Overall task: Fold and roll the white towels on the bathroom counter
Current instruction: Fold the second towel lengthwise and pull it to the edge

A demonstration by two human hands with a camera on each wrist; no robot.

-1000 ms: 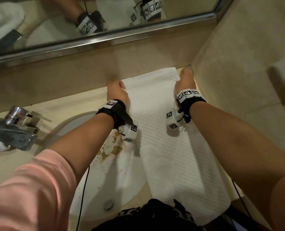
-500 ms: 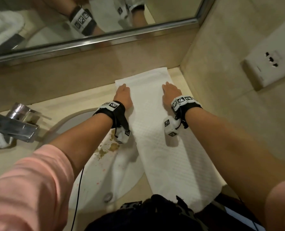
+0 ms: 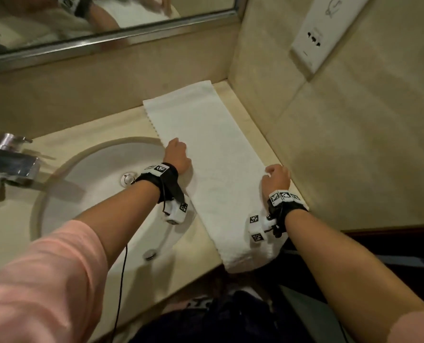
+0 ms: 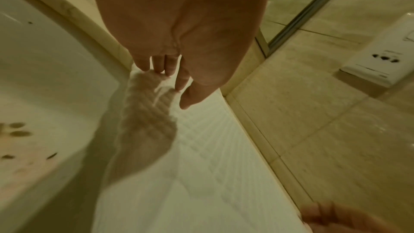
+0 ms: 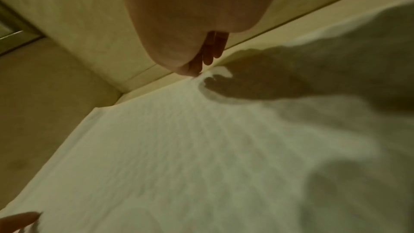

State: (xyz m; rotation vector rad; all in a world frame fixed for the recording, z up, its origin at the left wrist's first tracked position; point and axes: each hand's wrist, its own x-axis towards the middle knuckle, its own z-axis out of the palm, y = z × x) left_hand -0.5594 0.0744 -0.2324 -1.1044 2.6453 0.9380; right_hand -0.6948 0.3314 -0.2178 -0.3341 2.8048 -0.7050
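A white waffle-weave towel [image 3: 213, 149] lies folded in a long narrow strip on the beige counter [image 3: 196, 246]. It runs from the back wall to the front edge, where its near end droops over. My left hand [image 3: 177, 153] is at the towel's left edge beside the basin. In the left wrist view its straight fingers [image 4: 165, 72] touch the towel [image 4: 201, 166] with their tips. My right hand [image 3: 276, 177] is at the right edge by the side wall. Its thumb and fingertips [image 5: 208, 58] come down on the towel's [image 5: 201, 148] edge; a pinch cannot be made out.
A white oval basin [image 3: 94, 184] with brown stains [image 4: 15, 130] is sunk in the counter left of the towel, with a chrome faucet [image 3: 10, 162] at far left. A mirror [image 3: 82, 21] runs along the back. The tiled side wall carries a socket plate [image 3: 320, 38].
Both hands have slid along the towel from its far end toward me and out to its two long edges. The towel has stayed flat in place.
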